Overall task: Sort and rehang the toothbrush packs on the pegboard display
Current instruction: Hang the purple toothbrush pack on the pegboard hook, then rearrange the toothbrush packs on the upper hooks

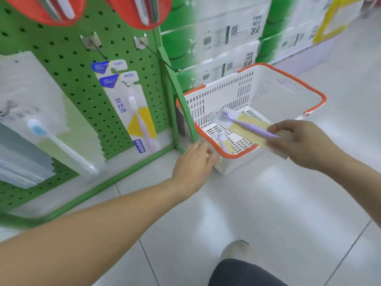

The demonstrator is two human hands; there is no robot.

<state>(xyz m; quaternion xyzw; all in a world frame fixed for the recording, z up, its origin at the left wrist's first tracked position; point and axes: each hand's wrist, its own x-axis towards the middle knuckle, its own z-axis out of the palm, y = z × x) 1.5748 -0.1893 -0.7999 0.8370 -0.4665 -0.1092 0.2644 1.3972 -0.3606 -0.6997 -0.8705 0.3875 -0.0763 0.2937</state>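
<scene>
Green pegboard (68, 65) fills the left of my view, its top and left side cut off by the frame. Two purple toothbrush packs (132, 104) hang on one peg near the board's right edge, one behind the other, so only the header of the rear one shows. Further left hangs a blue toothbrush pack (51, 133), blurred, with a stack of more packs behind it that I cannot tell apart. Two empty hooks (92, 43) stick out above.

On the floor (268, 203), just beside the board's right post, sits a white basket (237, 87) with an orange rim. My right hand (303, 143) pinches a purple toothbrush pack (249, 125) by its lower end, thumb on top, holding it over the basket's near edge; the pack's far end is smeared by motion. Another pack (223, 143) lies in the basket's near left corner, partly hidden by the rim.

My left hand (195, 162) reaches toward the basket's near left corner with fingers stretched out and holding nothing; the fingertips are blurred, and I cannot tell whether they touch the rim. Stacked green and white cartons (226, 38) stand behind the basket, their print too blurred to read.
</scene>
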